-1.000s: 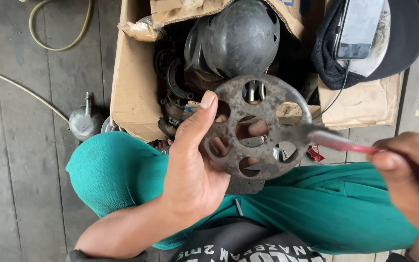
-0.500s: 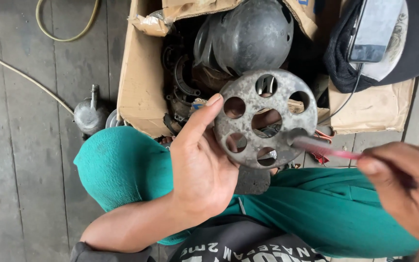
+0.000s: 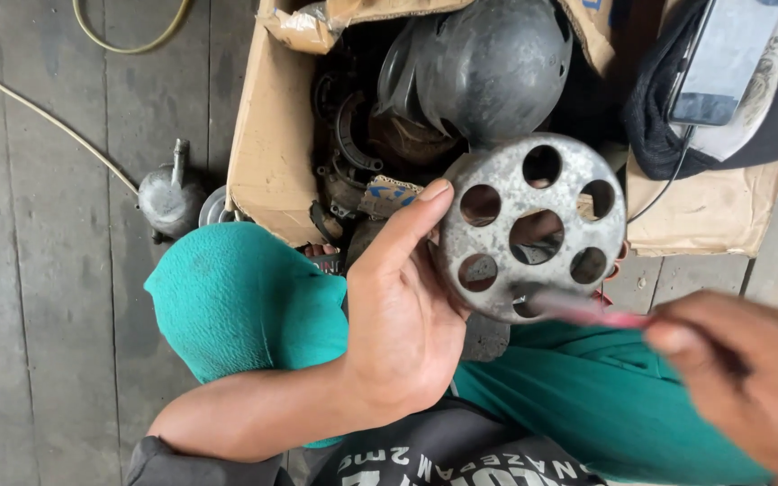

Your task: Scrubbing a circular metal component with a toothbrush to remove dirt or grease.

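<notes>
Left hand (image 3: pixel 402 328): palm toward camera, thumb stretched up, fingers curled out of sight behind what it grips, bare forearm running in from lower left. Right hand (image 3: pixel 749 382): blurred at lower right, fingers pinched closed, pointing left.

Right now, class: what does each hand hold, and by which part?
The left hand grips the round perforated metal disc by its left rim, thumb on its face. The right hand holds a thin red-handled tool by its handle end.

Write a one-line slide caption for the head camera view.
Left hand holds a round holed metal disc while right hand works a red-handled tool against it.
</notes>
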